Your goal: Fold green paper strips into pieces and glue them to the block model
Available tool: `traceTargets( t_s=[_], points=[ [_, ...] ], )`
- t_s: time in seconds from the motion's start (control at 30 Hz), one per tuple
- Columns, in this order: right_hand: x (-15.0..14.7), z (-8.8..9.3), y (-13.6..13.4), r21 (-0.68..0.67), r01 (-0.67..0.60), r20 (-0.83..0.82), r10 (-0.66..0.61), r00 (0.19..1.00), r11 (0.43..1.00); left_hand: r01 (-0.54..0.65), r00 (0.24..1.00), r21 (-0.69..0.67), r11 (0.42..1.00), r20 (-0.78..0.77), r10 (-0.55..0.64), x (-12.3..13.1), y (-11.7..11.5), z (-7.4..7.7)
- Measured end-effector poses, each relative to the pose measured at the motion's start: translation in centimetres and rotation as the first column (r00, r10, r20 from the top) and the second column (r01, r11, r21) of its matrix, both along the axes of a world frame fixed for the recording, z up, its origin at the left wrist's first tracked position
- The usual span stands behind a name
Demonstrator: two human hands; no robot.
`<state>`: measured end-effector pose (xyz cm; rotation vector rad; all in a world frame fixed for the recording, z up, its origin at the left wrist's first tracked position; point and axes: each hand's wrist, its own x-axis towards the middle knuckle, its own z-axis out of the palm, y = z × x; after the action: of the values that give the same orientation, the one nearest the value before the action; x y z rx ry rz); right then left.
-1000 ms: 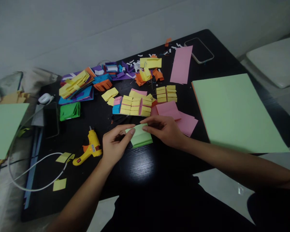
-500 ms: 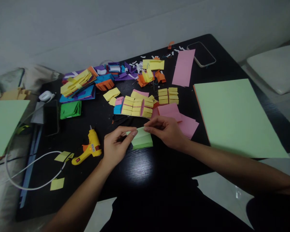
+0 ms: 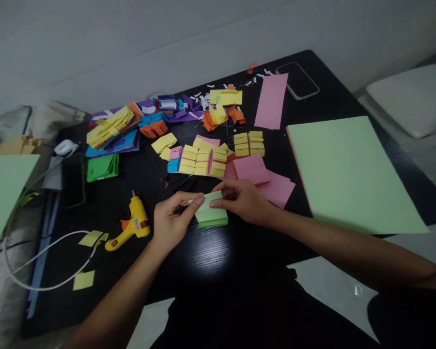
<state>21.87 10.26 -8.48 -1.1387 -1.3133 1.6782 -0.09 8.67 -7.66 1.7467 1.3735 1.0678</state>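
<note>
A small piece of light green paper [image 3: 211, 213] with a crease across it is held just above the black table. My left hand [image 3: 174, 213] pinches its left side between thumb and fingers. At its upper right edge, my right hand [image 3: 245, 201] grips it with the thumb on top and the fingers behind. Just beyond my hands lie folded yellow paper pieces [image 3: 202, 161] set in rows, with pink and blue ones at their left end. Pink paper sheets [image 3: 281, 189] lie beside my right hand.
A yellow glue gun [image 3: 138, 218] lies left of my left hand, near a looped white cable [image 3: 43, 289]. Large light green sheets [image 3: 352, 174] cover the right side. Behind are folded paper stacks [image 3: 112, 127], white scraps [image 3: 205, 100] and a phone [image 3: 298, 81].
My right thumb has slid down and left over the green paper, and its upper part lies flatter. The whole view has shifted slightly.
</note>
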Motion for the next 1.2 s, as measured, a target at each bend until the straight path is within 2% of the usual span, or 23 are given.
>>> traceTargets(
  t_s=[0.27, 0.43, 0.63, 0.8, 0.97, 1.2],
  points=[
    [0.0, -0.4, 0.1, -0.052, -0.032, -0.058, 0.029, 0.998, 0.998, 0.005, 0.992, -0.065, 0.998, 0.128, 0.003, 0.0, 0.2, -0.1],
    [-0.1, -0.2, 0.1, -0.073, -0.101, -0.098, 0.094, 0.991, 0.992, 0.041, 0.992, -0.098, 0.994, 0.125, -0.029, 0.2, 0.0, -0.3],
    [0.0, 0.0, 0.0, -0.058, -0.062, -0.07, 0.058, 0.996, 0.996, 0.187, 0.976, -0.191, 0.964, 0.15, -0.159, 0.0, 0.1, -0.2],
    [0.1, 0.1, 0.0, -0.039, -0.042, -0.057, 0.04, 0.998, 0.998, 0.254, 0.951, -0.256, 0.933, 0.244, -0.192, 0.0, 0.3, -0.1],
    [0.2, 0.1, 0.2, -0.037, -0.003, -0.077, 0.0, 0.997, 0.999, 0.276, 0.931, -0.251, 0.928, 0.31, -0.193, -0.1, 0.8, 0.3],
    [0.4, -0.3, 0.7, -0.032, 0.021, -0.093, -0.024, 0.995, 0.999, 0.273, 0.943, -0.184, 0.944, 0.244, -0.225, -0.7, 1.3, 0.7]
  ],
)
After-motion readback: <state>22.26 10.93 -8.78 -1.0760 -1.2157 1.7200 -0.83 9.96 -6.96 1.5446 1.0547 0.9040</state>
